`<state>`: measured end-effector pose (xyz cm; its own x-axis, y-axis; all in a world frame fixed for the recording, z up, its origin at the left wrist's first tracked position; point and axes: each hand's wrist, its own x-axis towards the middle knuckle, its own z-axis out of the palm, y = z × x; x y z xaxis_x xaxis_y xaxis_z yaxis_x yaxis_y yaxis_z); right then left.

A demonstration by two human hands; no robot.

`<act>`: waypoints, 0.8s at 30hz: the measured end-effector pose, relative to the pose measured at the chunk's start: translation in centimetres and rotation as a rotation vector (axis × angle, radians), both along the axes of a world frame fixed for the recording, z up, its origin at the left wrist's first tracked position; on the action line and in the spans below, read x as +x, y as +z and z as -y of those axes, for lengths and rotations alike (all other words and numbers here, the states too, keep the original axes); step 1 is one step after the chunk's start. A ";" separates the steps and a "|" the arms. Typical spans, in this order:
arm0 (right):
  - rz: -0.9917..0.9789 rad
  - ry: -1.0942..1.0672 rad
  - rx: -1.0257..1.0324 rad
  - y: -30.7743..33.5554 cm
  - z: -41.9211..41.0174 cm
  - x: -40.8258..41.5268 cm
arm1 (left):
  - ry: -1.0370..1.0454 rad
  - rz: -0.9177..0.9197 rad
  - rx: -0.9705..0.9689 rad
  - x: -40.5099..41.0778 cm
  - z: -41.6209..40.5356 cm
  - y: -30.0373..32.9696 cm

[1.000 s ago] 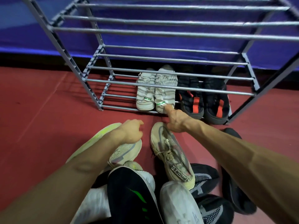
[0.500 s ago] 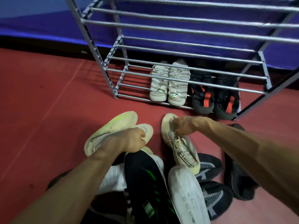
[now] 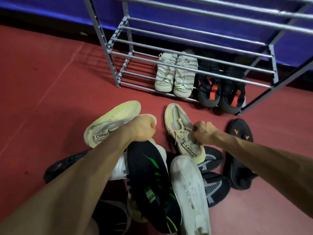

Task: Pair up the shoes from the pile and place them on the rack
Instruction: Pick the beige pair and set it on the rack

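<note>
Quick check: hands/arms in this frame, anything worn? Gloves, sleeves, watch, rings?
Nothing worn that shows. Left hand and right hand are bare, no gloves. Both forearms are bare to the frame edge: no sleeves, watch or wristband visible. No rings can be made out on the visible fingers; the image is too soft to be sure.

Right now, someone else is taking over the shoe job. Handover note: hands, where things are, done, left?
Left hand: closed on a cream sneaker lying on its side at the pile's front left.
Right hand: gripping the matching cream sneaker at its laces; it lies upright on the floor.
Rack: the bottom shelf holds a beige pair and a black-and-orange pair; the upper shelves look bare.
Done: two pairs racked.
Left: rack the cream pair, then sort the pile: black-green, white, grey-black knit shoes, plus a black shoe with orange marks to the right.
</note>
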<state>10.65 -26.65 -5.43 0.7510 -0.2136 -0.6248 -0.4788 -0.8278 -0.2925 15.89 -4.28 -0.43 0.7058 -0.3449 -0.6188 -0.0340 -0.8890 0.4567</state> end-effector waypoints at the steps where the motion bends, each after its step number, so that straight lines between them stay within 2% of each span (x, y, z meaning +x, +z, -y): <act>1: 0.047 -0.027 0.035 0.5 0.0 0.0 | 0.027 0.005 -0.033 0.1 0.0 0.0; 7: 0.372 -0.184 0.255 5.0 -2.4 1.5 | 0.335 -0.157 -0.318 0.5 -0.7 1.6; 10: 0.446 -0.324 0.474 6.1 -5.0 3.1 | 0.405 -0.201 -0.386 1.0 -1.9 2.4; 14: 0.522 -0.458 0.579 6.2 -8.7 4.7 | 0.554 -0.170 -0.543 1.6 -3.6 4.1; 19: 0.453 -0.558 0.782 5.5 -12.9 5.5 | 0.577 0.059 -0.438 1.5 -6.2 5.0; 21: 0.406 -0.494 0.735 4.5 -13.8 5.8 | 0.624 0.177 -0.383 1.5 -7.3 4.6; 24: 0.279 -0.452 0.583 2.8 -15.6 5.4 | 0.660 0.196 -0.346 1.0 -8.7 3.7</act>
